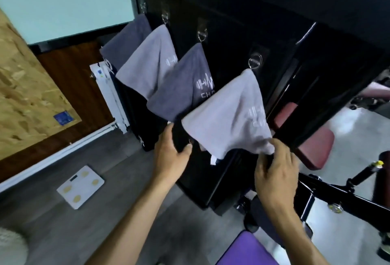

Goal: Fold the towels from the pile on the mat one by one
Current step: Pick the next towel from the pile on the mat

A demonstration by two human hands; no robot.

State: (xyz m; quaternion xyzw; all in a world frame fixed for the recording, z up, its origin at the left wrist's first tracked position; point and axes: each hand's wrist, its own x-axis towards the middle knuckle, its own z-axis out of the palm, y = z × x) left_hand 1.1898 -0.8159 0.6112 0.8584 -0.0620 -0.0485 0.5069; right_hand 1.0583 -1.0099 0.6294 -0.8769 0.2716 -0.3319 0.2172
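Right hand (274,172) pinches the hanging pale-grey towel (228,117), seemingly printed with white lettering; left hand (171,151) grips black cloth (179,136).

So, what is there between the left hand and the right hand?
In the head view, the lower edge of the light grey towel hangs between them. The right hand pinches its corner; the left hand grips a black cloth.

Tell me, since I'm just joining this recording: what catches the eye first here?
Four grey towels hang in a row from metal rings on a black cabinet, the nearest towel at centre. The right hand pinches its lower corner, while the left hand grips a dark cloth beside it. A white scale lies on the floor, lower left.
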